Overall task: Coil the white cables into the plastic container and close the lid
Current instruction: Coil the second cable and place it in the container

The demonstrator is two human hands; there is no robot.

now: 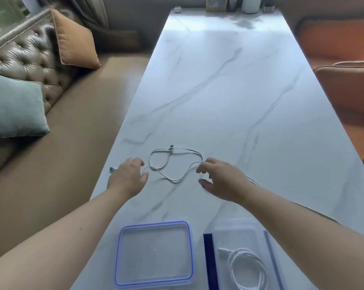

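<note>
A thin white cable [173, 179] lies in loose loops on the marble table [218, 91]. My left hand [129, 177] reaches down at the cable's left end, fingers curled around it; whether it grips is unclear. My right hand [219, 178] pinches the cable's right loop between thumb and fingers. Near the front edge stands a clear plastic container [239, 233] with dark blue side clips, holding a coiled white cable [248, 268]. Its clear lid [153, 254] with a blue seal lies flat to the left of it.
A brown tufted sofa [30, 59] with an orange cushion [76, 40] and a grey-green cushion [13, 107] runs along the left. Orange chairs [344, 84] stand on the right. Small jars and a frame [216, 4] sit at the table's far end.
</note>
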